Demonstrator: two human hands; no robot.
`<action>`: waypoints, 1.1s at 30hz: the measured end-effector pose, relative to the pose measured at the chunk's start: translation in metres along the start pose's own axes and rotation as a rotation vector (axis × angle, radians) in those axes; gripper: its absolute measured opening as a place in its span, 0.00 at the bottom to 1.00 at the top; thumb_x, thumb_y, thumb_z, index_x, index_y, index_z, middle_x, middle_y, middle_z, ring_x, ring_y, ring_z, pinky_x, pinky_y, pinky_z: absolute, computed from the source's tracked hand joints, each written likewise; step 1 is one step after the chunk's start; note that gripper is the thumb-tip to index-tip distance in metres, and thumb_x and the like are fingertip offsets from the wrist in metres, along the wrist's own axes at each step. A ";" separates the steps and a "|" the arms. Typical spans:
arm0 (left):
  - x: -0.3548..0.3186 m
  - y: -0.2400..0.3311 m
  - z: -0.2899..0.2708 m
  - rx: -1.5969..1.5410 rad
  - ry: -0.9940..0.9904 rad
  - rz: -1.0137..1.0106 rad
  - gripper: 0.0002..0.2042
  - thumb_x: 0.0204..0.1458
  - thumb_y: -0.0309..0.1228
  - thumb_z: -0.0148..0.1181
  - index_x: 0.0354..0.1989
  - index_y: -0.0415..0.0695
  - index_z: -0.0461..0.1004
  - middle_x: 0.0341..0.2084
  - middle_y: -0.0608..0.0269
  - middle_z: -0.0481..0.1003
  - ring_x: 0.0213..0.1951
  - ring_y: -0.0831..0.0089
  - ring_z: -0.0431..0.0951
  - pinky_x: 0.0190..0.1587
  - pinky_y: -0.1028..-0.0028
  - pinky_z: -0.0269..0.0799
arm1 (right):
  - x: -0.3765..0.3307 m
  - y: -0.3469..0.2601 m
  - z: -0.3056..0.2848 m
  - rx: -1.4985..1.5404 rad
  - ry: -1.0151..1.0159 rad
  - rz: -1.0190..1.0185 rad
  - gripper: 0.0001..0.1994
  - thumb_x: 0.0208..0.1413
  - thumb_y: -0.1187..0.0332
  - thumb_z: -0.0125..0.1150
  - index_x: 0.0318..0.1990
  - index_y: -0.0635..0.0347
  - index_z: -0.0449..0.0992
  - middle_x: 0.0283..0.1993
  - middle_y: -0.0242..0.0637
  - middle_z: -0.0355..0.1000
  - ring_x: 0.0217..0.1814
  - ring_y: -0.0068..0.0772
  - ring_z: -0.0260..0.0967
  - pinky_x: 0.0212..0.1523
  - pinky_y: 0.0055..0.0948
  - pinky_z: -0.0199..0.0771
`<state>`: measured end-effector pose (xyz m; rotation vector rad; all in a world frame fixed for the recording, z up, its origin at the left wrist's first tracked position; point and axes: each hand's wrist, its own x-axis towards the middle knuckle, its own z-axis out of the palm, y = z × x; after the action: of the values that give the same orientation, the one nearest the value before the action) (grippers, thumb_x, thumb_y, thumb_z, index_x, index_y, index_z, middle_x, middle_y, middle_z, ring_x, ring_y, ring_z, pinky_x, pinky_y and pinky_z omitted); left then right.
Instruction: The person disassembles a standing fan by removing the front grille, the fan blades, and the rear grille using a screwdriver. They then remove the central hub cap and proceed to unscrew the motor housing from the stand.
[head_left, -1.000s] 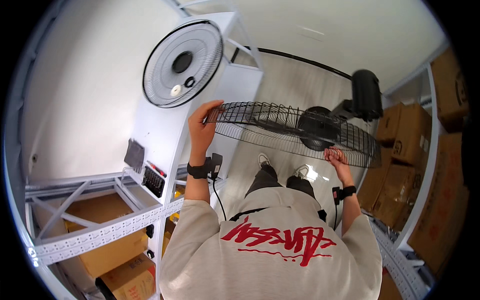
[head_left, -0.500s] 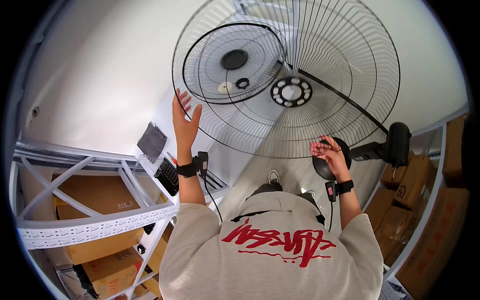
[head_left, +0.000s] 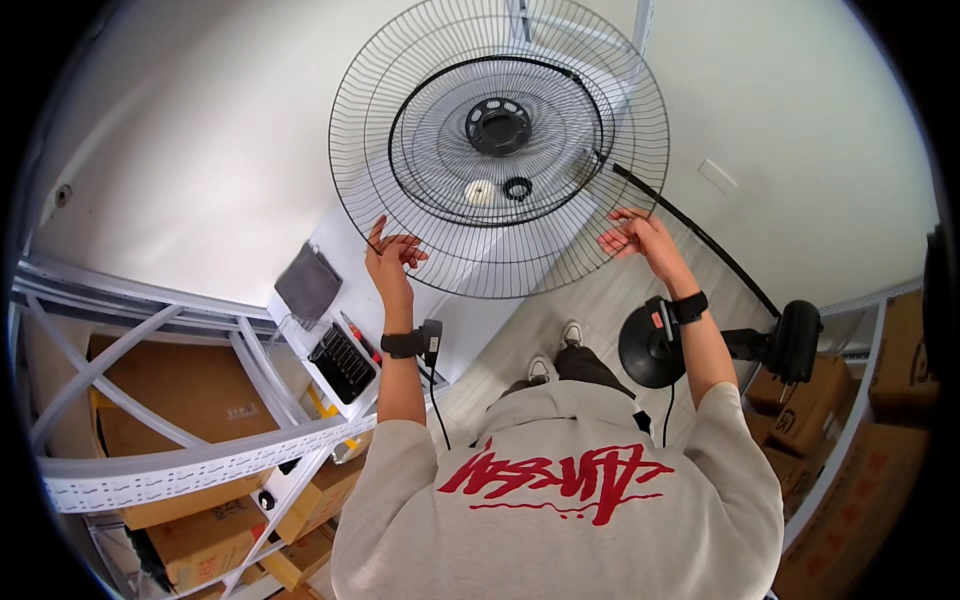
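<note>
A large round wire fan grille with a black hub is held over the white table, its near rim towards me. My left hand is at the rim's near left, fingers curled at the wires. On the near right, my right hand has its fingers around the rim. Seen through the wires, a second grille with a black rim lies on the table. A white round cap and a black ring nut show there too. The wires partly cover these.
A black fan body with a round base stands on the floor at right, beside a long black bar. A grey pouch and a black keyboard-like item lie at the table's left. Shelves hold cardboard boxes.
The held grille has moved down and left, away from the camera, and now lies over the second grille. My right hand has moved up and forward; my left hand's spread fingers have curled.
</note>
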<state>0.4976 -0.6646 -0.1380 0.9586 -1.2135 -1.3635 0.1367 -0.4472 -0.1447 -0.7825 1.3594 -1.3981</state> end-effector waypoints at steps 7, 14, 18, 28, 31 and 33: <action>0.046 -0.021 0.032 0.000 0.118 -0.114 0.25 0.52 0.25 0.43 0.61 0.33 0.60 0.26 0.48 0.76 0.17 0.66 0.76 0.18 0.75 0.69 | 0.074 -0.019 -0.024 -0.277 0.122 0.084 0.23 0.61 0.53 0.44 0.36 0.68 0.75 0.26 0.40 0.78 0.24 0.24 0.75 0.20 0.21 0.66; 0.090 -0.058 0.051 0.091 0.159 -0.183 0.21 0.57 0.27 0.41 0.58 0.32 0.62 0.26 0.47 0.77 0.18 0.65 0.76 0.22 0.69 0.76 | 0.137 0.000 -0.057 -0.466 0.151 0.145 0.26 0.59 0.49 0.45 0.28 0.66 0.76 0.17 0.37 0.76 0.18 0.23 0.72 0.20 0.23 0.67; 0.100 -0.070 0.055 0.155 0.150 -0.205 0.22 0.56 0.27 0.41 0.60 0.30 0.60 0.28 0.44 0.78 0.21 0.65 0.77 0.22 0.69 0.77 | 0.155 0.003 -0.068 -0.485 0.149 0.112 0.26 0.58 0.49 0.46 0.24 0.66 0.76 0.17 0.38 0.75 0.16 0.25 0.72 0.22 0.23 0.70; 0.102 -0.069 0.057 0.266 0.205 -0.246 0.17 0.57 0.29 0.42 0.49 0.29 0.67 0.25 0.46 0.78 0.18 0.66 0.77 0.19 0.71 0.73 | 0.171 0.012 -0.075 -0.516 0.151 0.115 0.23 0.55 0.52 0.53 0.19 0.64 0.75 0.13 0.36 0.71 0.15 0.26 0.71 0.22 0.25 0.72; 0.101 -0.064 0.057 0.400 0.177 -0.250 0.14 0.58 0.32 0.45 0.38 0.30 0.70 0.22 0.49 0.78 0.16 0.69 0.76 0.17 0.73 0.70 | 0.170 0.023 -0.076 -0.598 0.174 0.066 0.25 0.57 0.48 0.55 0.20 0.64 0.76 0.13 0.35 0.71 0.15 0.25 0.71 0.22 0.24 0.71; 0.103 -0.064 0.058 0.409 0.208 -0.247 0.14 0.58 0.34 0.48 0.32 0.31 0.70 0.20 0.51 0.77 0.16 0.70 0.76 0.16 0.74 0.68 | 0.167 0.031 -0.075 -0.544 0.190 0.064 0.26 0.58 0.47 0.56 0.22 0.63 0.76 0.14 0.34 0.72 0.15 0.24 0.71 0.22 0.23 0.70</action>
<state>0.4140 -0.7593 -0.1845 1.5429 -1.2678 -1.1838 0.0233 -0.5752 -0.2176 -0.9595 1.9363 -1.0781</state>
